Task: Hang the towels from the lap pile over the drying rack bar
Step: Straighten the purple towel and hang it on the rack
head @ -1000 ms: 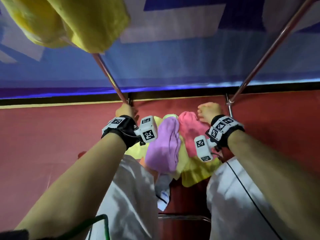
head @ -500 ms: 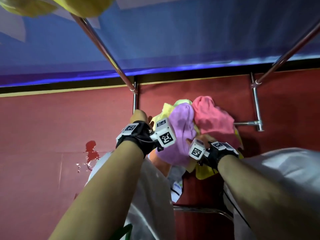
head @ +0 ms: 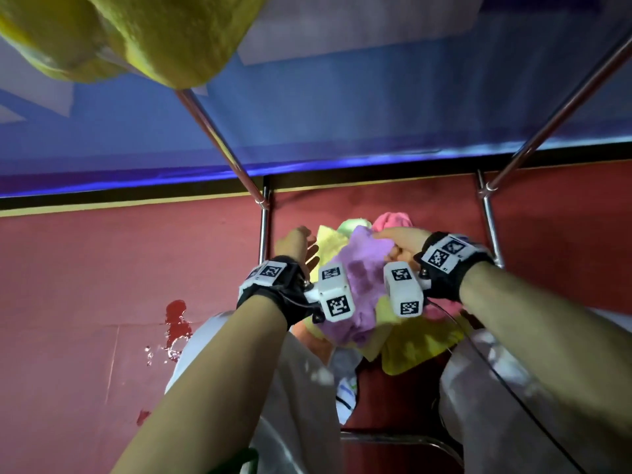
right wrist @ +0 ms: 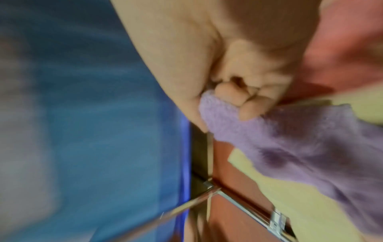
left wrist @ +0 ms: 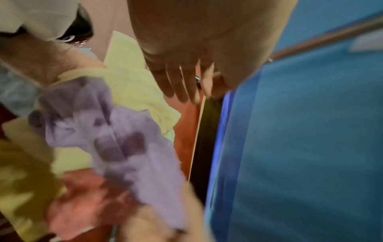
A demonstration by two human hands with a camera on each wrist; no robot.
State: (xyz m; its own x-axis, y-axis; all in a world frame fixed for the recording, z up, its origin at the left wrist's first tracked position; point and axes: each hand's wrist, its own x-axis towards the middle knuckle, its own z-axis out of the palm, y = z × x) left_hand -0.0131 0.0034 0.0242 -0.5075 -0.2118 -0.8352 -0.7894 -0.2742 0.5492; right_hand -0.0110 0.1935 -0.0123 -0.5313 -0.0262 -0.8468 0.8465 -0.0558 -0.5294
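On my lap lies a heap of towels: a purple towel (head: 362,278) on top, pale yellow (head: 328,239), pink (head: 393,218) and darker yellow (head: 420,343) ones beneath. My right hand (head: 398,241) pinches the purple towel (right wrist: 290,147) by its far corner, fingers (right wrist: 246,108) curled round the cloth. My left hand (head: 301,244) hovers at the pile's left edge with straight fingers (left wrist: 182,83), holding nothing. A yellow towel (head: 154,35) hangs over the left rack bar (head: 219,138) overhead. The purple towel (left wrist: 116,139) looks blurred in the left wrist view.
A second rack bar (head: 561,107) slants up at the right, and both bars meet upright metal posts (head: 489,217) ahead of my knees. A blue sheet (head: 342,114) hangs behind the rack. The floor is red with a wet dark stain (head: 176,316) at the left.
My right hand has moved forward over the pile and taken the purple towel's far corner. My left hand stays at the pile's left edge. My head has tipped up, bringing the hung yellow towel back into view.
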